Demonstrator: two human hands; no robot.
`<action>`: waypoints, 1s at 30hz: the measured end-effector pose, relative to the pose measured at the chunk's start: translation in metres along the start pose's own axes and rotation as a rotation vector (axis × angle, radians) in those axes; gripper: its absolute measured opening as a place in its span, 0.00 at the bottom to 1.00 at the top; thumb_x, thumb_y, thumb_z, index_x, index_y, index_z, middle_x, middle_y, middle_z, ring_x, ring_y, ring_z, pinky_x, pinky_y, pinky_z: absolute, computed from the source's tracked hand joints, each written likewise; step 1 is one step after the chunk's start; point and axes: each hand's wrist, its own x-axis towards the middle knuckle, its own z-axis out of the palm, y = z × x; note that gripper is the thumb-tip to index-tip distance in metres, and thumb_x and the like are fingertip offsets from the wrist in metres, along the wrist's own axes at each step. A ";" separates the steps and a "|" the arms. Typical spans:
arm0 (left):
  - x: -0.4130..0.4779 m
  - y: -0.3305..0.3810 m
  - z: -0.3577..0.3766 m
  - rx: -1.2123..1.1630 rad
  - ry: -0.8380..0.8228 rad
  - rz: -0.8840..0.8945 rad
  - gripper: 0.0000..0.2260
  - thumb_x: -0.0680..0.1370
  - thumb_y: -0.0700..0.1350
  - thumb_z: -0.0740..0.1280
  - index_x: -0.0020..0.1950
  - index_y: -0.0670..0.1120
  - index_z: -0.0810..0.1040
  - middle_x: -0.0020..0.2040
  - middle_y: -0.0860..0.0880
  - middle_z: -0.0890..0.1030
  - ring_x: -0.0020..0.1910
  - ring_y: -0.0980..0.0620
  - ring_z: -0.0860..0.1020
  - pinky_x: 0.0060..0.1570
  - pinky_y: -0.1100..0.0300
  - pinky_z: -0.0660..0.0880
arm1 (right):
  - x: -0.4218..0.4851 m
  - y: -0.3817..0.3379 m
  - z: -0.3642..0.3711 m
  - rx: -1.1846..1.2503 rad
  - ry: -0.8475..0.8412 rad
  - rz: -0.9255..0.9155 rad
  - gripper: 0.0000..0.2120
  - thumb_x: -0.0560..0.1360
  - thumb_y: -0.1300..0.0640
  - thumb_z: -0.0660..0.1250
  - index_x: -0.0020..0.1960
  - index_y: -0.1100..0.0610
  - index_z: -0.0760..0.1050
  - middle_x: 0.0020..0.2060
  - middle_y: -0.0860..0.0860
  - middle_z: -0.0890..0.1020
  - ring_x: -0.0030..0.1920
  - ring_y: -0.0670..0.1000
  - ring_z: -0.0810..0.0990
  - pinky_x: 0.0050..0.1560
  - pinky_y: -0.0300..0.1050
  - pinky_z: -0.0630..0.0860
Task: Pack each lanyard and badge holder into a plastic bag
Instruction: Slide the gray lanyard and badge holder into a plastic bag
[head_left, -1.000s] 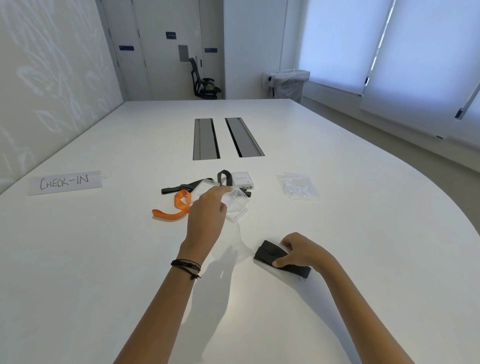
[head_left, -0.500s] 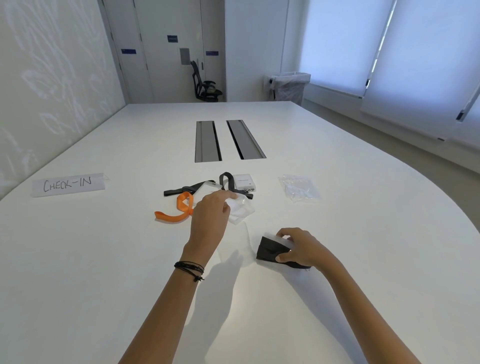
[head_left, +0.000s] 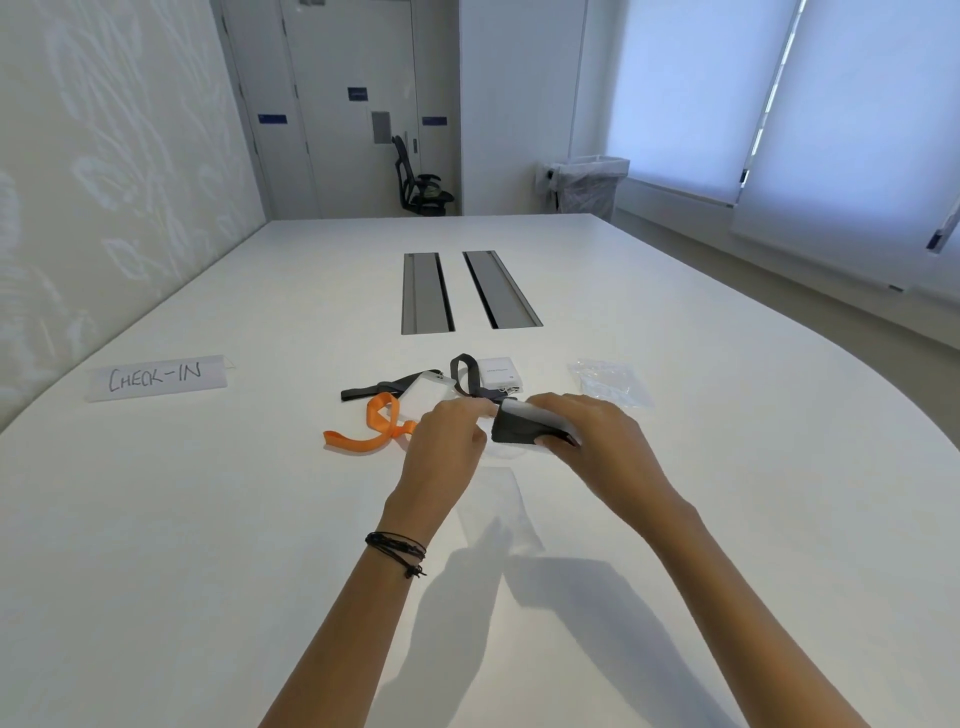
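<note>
My right hand (head_left: 592, 441) grips a folded black lanyard with a clear badge holder (head_left: 522, 430) and holds it above the table. Close beside it, my left hand (head_left: 447, 447) pinches the top of a clear plastic bag (head_left: 496, 512), which hangs down between my wrists. The fingertips of both hands nearly meet at the bundle's left end. On the table behind my left hand lie an orange lanyard (head_left: 363, 434), a black lanyard (head_left: 382, 388) with a clear badge holder (head_left: 430, 394), and another black lanyard loop (head_left: 461, 375).
A small white box (head_left: 500, 375) sits by the black loop. A heap of clear plastic bags (head_left: 609, 383) lies to the right. A paper sign reading CHECK-IN (head_left: 156, 377) is at the left. Two grey cable slots (head_left: 426, 292) run down the table's middle.
My right hand lifted the black lanyard bundle off the table and carried it up and left to my left hand. My left hand picked a clear bag up from the pile.
</note>
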 end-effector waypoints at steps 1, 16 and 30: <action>0.000 0.002 -0.001 0.002 -0.004 0.009 0.17 0.76 0.35 0.61 0.61 0.50 0.77 0.52 0.46 0.82 0.45 0.49 0.79 0.40 0.66 0.67 | 0.001 0.000 0.003 -0.049 0.030 -0.040 0.15 0.72 0.61 0.68 0.58 0.50 0.76 0.44 0.48 0.82 0.44 0.54 0.77 0.39 0.42 0.64; -0.002 0.007 -0.012 -0.159 -0.094 -0.025 0.17 0.75 0.34 0.61 0.63 0.45 0.76 0.51 0.43 0.82 0.25 0.57 0.73 0.23 0.73 0.69 | 0.028 -0.018 0.014 -0.607 0.094 -0.236 0.28 0.45 0.71 0.68 0.42 0.57 0.65 0.22 0.45 0.48 0.23 0.52 0.56 0.30 0.39 0.55; 0.004 0.005 -0.015 -0.215 -0.085 -0.060 0.13 0.76 0.35 0.63 0.58 0.43 0.80 0.51 0.43 0.83 0.40 0.49 0.83 0.38 0.70 0.73 | 0.035 -0.015 0.024 -0.457 0.097 -0.266 0.23 0.64 0.59 0.73 0.54 0.55 0.65 0.26 0.47 0.77 0.31 0.53 0.77 0.45 0.46 0.72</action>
